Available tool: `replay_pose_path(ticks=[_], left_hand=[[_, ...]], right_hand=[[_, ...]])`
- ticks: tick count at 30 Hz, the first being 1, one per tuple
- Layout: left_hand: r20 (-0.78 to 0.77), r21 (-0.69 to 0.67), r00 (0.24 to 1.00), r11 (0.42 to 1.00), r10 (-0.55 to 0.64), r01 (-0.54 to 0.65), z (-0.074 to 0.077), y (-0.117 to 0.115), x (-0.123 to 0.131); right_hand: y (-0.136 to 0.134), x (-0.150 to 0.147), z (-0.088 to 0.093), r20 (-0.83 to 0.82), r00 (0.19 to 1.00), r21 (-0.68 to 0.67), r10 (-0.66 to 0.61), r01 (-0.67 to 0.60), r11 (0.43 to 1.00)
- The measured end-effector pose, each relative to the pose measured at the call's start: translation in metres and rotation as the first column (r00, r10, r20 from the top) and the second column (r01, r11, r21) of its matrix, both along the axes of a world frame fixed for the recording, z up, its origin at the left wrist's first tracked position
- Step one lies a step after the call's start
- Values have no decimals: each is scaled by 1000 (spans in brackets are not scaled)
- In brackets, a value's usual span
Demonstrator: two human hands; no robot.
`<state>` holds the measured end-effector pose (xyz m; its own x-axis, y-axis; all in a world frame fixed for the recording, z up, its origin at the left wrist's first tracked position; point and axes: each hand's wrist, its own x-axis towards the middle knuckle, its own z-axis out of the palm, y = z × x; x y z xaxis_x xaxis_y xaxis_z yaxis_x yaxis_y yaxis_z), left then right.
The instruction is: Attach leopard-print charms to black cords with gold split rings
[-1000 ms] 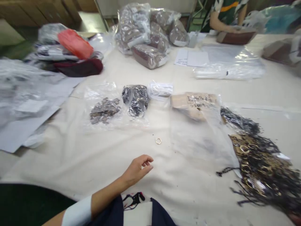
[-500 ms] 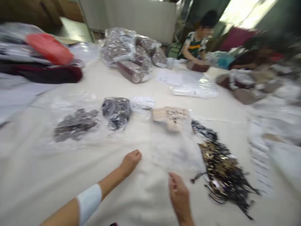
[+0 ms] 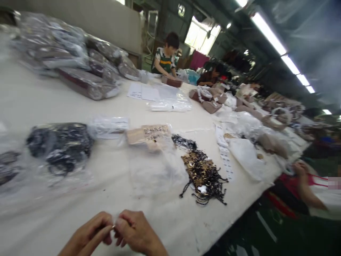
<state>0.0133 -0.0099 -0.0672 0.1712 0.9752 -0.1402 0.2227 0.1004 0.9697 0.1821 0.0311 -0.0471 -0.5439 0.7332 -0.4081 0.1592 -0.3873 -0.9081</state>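
Observation:
My left hand (image 3: 97, 229) and my right hand (image 3: 134, 227) meet over the near part of the white-covered table. Their fingertips pinch together around something tiny, of which only a small light glint shows between them; its kind cannot be made out. Beyond my right hand lies a clear plastic bag (image 3: 157, 174) with brown tags or cards (image 3: 153, 135) at its top. A heap of black cords with gold-brown tags (image 3: 204, 170) spreads to the right of that bag. Farther left, a clear bag of black stringy pieces (image 3: 65, 142) rests on the cloth.
Plastic-wrapped brown bags (image 3: 87, 81) are piled at the back left. Paper sheets (image 3: 144, 92) and flat plastic sleeves (image 3: 170, 105) lie mid-table. A label strip (image 3: 225, 153) is at right, near the table's right edge. Several co-workers sit around, one person (image 3: 166, 58) at the far side.
My hands were apart and have come together, fingertip to fingertip, nearer my body. The view has swung to the right, showing more of the room and the table's right edge.

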Motion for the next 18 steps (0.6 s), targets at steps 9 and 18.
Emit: replay_pose_path(ticks=[9, 18], left_hand=[[322, -129, 919, 972, 227, -195, 61, -8, 8], [428, -237, 841, 939, 331, -249, 73, -22, 12]], right_hand=[[-20, -9, 16, -324, 945, -152, -39, -11, 988], [-35, -19, 39, -345, 909, -392, -234, 87, 916]])
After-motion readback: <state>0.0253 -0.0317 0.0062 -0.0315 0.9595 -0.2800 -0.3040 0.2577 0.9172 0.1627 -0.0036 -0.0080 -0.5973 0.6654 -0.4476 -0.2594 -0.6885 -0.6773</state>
